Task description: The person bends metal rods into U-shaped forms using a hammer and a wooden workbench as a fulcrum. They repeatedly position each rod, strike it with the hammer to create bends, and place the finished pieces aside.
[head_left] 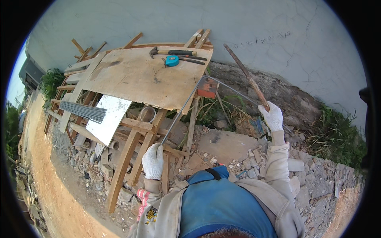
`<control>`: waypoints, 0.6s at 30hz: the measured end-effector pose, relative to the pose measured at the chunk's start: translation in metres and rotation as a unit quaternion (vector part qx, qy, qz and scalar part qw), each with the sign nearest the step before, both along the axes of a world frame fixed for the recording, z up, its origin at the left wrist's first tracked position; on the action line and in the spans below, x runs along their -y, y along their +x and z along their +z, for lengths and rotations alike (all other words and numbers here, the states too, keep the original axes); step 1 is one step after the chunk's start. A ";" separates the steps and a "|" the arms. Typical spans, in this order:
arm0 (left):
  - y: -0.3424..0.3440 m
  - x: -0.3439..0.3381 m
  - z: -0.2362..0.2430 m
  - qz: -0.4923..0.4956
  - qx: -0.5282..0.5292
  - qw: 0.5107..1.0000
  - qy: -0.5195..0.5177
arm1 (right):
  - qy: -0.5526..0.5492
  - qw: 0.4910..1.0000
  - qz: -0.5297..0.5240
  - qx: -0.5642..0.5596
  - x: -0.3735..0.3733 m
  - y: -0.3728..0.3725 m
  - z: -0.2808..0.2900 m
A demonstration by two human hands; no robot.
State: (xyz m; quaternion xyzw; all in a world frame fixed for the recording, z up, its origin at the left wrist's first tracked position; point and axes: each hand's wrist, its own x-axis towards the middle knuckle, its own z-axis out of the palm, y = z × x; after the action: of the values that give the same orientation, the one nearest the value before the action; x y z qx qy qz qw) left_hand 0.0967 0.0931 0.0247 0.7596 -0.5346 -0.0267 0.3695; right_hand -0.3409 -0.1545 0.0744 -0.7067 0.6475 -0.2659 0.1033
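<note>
Left hand (pixel 153 160) gripping bent steel rod (pixel 186 103), right hand (pixel 272 116) gripping rusty bar (pixel 246 75)

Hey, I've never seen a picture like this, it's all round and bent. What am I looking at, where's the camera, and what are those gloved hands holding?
The camera sits on a person's head and looks down through a fisheye lens, so straight edges curve. The blue and beige at the bottom is the person's own clothing. There is no machine, just two hands in white gloves. The left hand grips one end of a thin bent steel rod. The right hand holds a rusty bar raised toward the wall. Ahead stands a rough plywood table carrying a hammer, a blue tape measure and pliers. A bundle of grey rods lies at its left, with rubble below.
</note>
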 end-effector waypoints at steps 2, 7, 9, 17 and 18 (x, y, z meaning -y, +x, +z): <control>-0.008 0.004 -0.007 0.004 0.007 1.000 0.023 | 0.011 1.000 0.007 0.005 0.008 -0.007 -0.010; -0.027 0.007 -0.013 0.033 0.034 0.998 0.036 | 0.010 0.999 0.051 -0.010 0.043 -0.013 -0.029; -0.033 0.008 -0.011 0.041 0.032 0.998 0.040 | 0.002 0.997 0.072 -0.014 0.056 -0.011 -0.033; -0.014 0.020 0.014 0.055 0.070 0.993 0.078 | 0.041 0.996 0.077 -0.027 0.048 0.000 -0.029; -0.007 0.023 0.017 0.054 0.072 0.993 0.078 | 0.050 0.996 0.069 -0.029 0.044 0.001 -0.028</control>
State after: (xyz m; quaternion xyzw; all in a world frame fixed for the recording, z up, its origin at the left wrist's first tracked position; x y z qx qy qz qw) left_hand 0.0898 0.0700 0.0418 0.8140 -0.5141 0.0062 0.2705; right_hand -0.3394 -0.1984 0.0463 -0.7510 0.6124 -0.2047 0.1381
